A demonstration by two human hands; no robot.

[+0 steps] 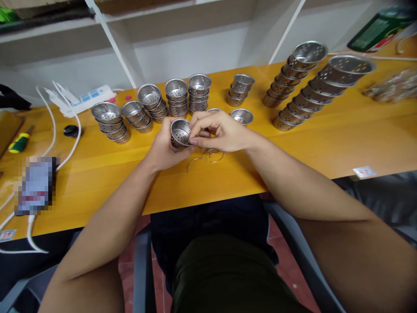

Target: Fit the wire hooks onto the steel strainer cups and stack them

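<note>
My left hand is wrapped round a perforated metal strainer cup, tilted with its mouth toward me. At the cup's right rim my right hand has thumb and fingers pinched together; what lies between the fingertips is too small to make out. Thin curved metal wires lie on the table just below my hands. Behind my right hand a strainer cup is partly hidden, and another cup stands to its right.
Short stacks of strainer cups line the back left; two tall leaning stacks stand at the right. A phone, white cables, a power strip and a screwdriver are on the left. A green can is at the upper right.
</note>
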